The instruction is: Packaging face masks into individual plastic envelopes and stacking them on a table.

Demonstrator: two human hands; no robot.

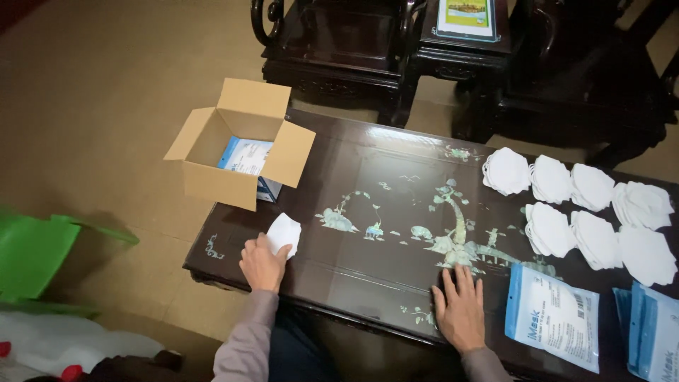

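Your left hand (262, 265) sits in the lower left part of the frame, near the front left corner of the dark inlaid table (375, 262). Its fingers are closed on the lower edge of a single white folded mask (284, 233), which lies against the tabletop just above your knuckles. How firmly you pinch it is hard to judge from this angle, since the fingertips are tucked under the mask.

Your right hand (460, 308) lies flat at lower centre, palm down on the table with fingers spread, holding nothing. Its fingertips touch the pale tree inlay (456, 237).

Above your left hand, at the upper left of the table, an open cardboard box (212, 182) stands with its flaps splayed. Inside it you can see a blue-and-white packet (246, 155).

Across the right side of the frame, stacks of white masks (587, 212) sit in two rows, close together and well apart from both hands. Below them, at the lower right, a flat blue-and-white mask pouch (555, 318) lies just beside your right hand, and more pouches (654, 336) overlap at the frame's edge.

A green plastic chair (35, 258) stands on the floor at the far left. Dark carved wooden chairs (339, 42) stand beyond the table along the top.
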